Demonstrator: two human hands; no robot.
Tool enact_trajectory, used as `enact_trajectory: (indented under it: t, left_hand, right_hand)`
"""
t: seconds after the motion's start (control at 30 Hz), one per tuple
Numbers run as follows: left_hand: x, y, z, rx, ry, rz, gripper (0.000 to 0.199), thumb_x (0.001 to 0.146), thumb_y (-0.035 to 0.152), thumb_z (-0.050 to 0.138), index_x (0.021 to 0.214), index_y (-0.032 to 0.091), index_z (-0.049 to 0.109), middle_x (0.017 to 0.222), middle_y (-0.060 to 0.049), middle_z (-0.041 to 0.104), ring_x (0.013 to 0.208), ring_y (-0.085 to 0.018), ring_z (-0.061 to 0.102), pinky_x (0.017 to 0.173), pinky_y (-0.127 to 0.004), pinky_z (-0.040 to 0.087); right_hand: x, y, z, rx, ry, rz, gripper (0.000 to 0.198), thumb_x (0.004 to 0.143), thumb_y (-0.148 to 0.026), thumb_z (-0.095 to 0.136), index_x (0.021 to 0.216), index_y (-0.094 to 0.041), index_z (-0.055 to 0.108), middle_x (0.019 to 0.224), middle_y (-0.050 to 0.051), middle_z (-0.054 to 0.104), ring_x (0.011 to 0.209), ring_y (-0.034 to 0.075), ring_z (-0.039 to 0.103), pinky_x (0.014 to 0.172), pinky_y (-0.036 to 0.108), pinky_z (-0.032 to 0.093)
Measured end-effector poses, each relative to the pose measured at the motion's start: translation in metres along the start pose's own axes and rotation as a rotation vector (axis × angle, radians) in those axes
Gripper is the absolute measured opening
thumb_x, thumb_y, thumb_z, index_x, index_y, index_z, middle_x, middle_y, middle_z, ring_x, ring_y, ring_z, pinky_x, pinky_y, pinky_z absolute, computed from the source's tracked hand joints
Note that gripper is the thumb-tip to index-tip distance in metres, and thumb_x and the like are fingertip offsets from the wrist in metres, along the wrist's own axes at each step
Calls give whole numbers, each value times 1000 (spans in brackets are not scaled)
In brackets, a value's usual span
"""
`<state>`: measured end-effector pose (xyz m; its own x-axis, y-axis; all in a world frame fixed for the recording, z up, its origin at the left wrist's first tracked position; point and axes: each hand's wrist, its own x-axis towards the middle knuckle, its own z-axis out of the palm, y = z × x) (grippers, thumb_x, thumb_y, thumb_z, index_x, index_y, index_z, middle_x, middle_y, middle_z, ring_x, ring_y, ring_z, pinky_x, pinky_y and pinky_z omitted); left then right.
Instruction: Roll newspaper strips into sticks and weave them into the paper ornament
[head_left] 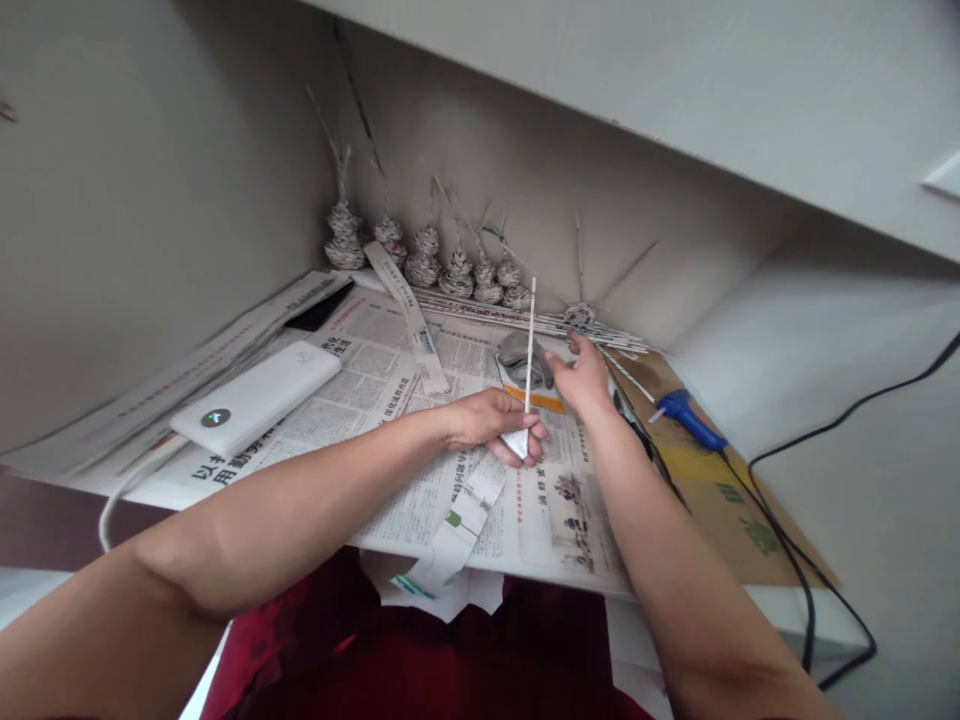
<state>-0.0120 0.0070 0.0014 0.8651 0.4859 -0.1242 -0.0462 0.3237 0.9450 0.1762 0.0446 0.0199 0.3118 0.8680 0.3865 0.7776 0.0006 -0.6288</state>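
My left hand (495, 420) is closed around the lower end of a thin rolled paper stick (531, 340), which stands upright from my fingers. The stick widens into a flat white fold at the fingers. Below that hand a printed paper strip (450, 548) slants down over the table's front edge; I cannot tell whether it joins the stick. My right hand (583, 378) has its fingers apart, at the right side of a crumpled grey cloth (521, 358). Whether the fingertips touch the cloth is unclear. An orange-edged item (534, 398) lies under the cloth.
Newspaper (375, 375) covers the table. Several woven paper gourds (424, 258) line the back wall, before a bundle of paper sticks (517, 322). A white power bank (259, 395) lies left. Right, a blue glue gun (690, 420) with a black cable rests on cardboard (739, 510).
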Motion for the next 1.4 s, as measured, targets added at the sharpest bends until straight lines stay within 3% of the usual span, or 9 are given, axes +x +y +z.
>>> enact_trajectory:
  t: [0.07,0.2,0.4,0.57,0.77,1.0,1.17,1.33,1.4]
  left_hand:
    - [0,0,0,2,-2,3,37,79,43,62,94,9,62,82,-10,67,78,-20,66,70,-36,54]
    - [0,-1,-1,46,-10,8,38,81,45,59,96,10,62,85,-11,67,79,-19,66,69,-35,54]
    - [-1,0,0,91,-21,3,38,82,45,58,98,11,62,86,-11,67,82,-19,65,69,-32,53]
    - [-1,1,5,107,28,-24,35,82,41,59,99,11,62,88,-11,67,82,-18,66,71,-33,54]
    - [-1,1,7,121,20,-45,34,82,39,60,97,9,64,88,-12,67,80,-18,66,74,-35,54]
    - [-2,1,10,126,58,-84,31,82,38,60,94,10,64,85,-10,67,78,-17,66,71,-34,54]
    - [-2,-1,10,124,30,-88,35,81,42,60,95,10,64,87,-10,67,78,-18,66,70,-33,54]
    - [-1,-2,11,100,8,-95,35,80,41,62,95,10,64,86,-10,67,80,-18,66,72,-34,54]
    - [-1,-2,11,91,14,-88,34,80,41,61,95,10,64,84,-10,67,79,-18,66,72,-34,54]
  right_hand:
    - [-10,-9,-14,216,-76,-44,43,78,-46,56,112,-20,62,110,10,63,84,18,60,79,33,44]
    - [-36,-21,-27,704,-625,167,48,76,-48,62,116,-22,60,86,4,67,71,15,61,62,26,46]
    - [-46,-14,-26,777,-877,167,41,76,-47,64,105,-18,68,63,0,62,50,10,54,51,23,43]
    - [-44,-13,-22,815,-812,186,37,71,-46,68,92,-15,72,59,0,59,50,10,50,43,21,38]
    - [-45,-14,-19,880,-723,224,27,67,-39,73,83,-17,74,70,1,63,59,8,49,54,22,40]
    - [-45,-15,-18,861,-592,255,24,59,-37,79,70,-17,70,62,-2,58,53,7,43,52,23,36]
    - [-43,-16,-22,872,-675,243,28,66,-40,74,84,-18,73,79,2,65,65,9,51,58,23,40]
    - [-43,-16,-20,910,-507,265,21,62,-36,79,67,-18,69,68,0,63,59,9,50,54,23,39]
    - [-43,-16,-21,918,-536,275,21,64,-38,77,71,-19,71,73,1,64,64,11,53,56,24,41]
